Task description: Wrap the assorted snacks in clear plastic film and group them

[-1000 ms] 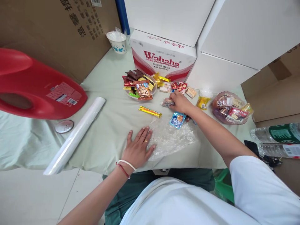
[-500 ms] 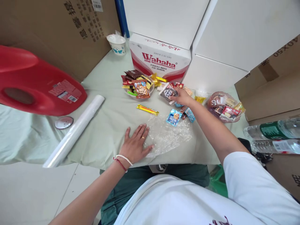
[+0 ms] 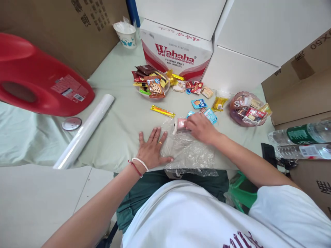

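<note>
Table, pale green cloth. Drinking water box 12 o'clock, red jug 10. Snack packet over plastic sheet, 2 o'clock from left hand; right hand grips its right end. Left hand flat, fingers spread, at sheet's left edge. Table edge 6 o'clock, sheet overhanging. Open cloth 9–10 o'clock, to white roll.

From my remote seat I believe I see a storeroom: white boxes are stacked to the right of the Wahaha carton, a brown carton stands to its left, and before it spread a cloth-covered counter and pale floor tiles.
</note>
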Demonstrator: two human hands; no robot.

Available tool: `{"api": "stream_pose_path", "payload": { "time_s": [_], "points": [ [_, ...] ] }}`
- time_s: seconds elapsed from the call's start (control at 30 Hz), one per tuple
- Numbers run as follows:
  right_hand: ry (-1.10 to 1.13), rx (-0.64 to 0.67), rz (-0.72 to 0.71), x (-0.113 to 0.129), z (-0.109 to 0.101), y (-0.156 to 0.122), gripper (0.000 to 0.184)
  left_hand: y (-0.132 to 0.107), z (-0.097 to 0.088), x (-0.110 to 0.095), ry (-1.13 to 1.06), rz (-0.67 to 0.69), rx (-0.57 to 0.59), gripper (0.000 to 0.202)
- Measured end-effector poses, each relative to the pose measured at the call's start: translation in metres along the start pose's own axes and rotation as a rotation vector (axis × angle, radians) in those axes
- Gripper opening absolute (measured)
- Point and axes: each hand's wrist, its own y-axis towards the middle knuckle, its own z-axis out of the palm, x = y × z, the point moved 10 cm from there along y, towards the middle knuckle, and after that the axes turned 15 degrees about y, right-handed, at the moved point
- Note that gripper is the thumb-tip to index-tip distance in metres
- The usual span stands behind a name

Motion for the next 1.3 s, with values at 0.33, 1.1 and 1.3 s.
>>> {"api": "stream_pose_path", "payload": {
  "time_s": [0.33,1.1,1.3],
  "points": [
    [0.202,0.012,0.063,0.012,0.039,-0.043,0.070,-0.003,-0.001,0.002,-0.035,-0.006,-0.010,0.100],
    [0.089,-0.105,0.237,-0.018,-0.012,0.015,0.059,-0.014,-0.008,0.003,-0.075,-0.112,-0.093,0.088],
    [0.060,0.167,0.310,0.020,0.062,-0.036,0.068,-0.016,-0.002,0.005,-0.049,-0.096,-0.062,0.105]
  ]
}}
